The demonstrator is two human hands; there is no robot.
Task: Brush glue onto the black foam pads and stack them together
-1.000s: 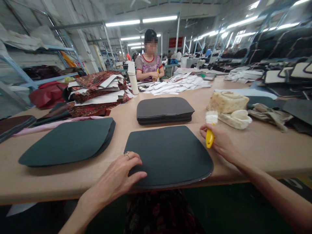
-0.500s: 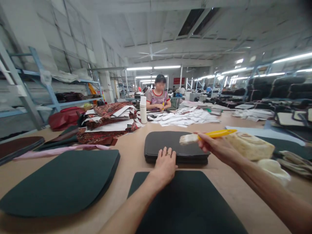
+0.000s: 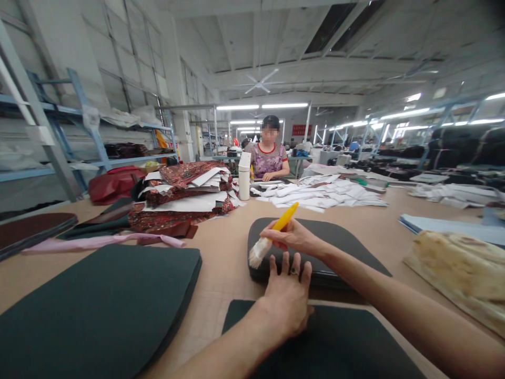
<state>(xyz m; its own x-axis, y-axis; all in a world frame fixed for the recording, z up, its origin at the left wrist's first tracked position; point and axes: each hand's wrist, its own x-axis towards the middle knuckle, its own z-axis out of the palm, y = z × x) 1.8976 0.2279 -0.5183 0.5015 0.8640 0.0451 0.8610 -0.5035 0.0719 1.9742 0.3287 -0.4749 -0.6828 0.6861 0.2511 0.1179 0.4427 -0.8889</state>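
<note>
My right hand (image 3: 298, 238) grips a yellow-handled brush (image 3: 271, 236), its white bristles down on the near left corner of a stack of dark grey pads (image 3: 347, 247) in the middle of the table. My left hand (image 3: 287, 295) lies with fingers stretched out and flat against the near edge of that stack, a ring on one finger. Below my left hand sits a single dark pad (image 3: 343, 342) at the table's front.
A thick pile of dark pads (image 3: 98, 305) lies at the left. Patterned fabric pieces (image 3: 181, 195) and a white bottle (image 3: 244, 176) stand further back. White cut pieces (image 3: 319, 192) lie before a seated person (image 3: 270, 155). A crusted beige block (image 3: 461, 268) is at right.
My right hand swung the brush left and tipped its bristles down onto the stack's corner. My left hand stays at the stack's near edge. The view moved closer.
</note>
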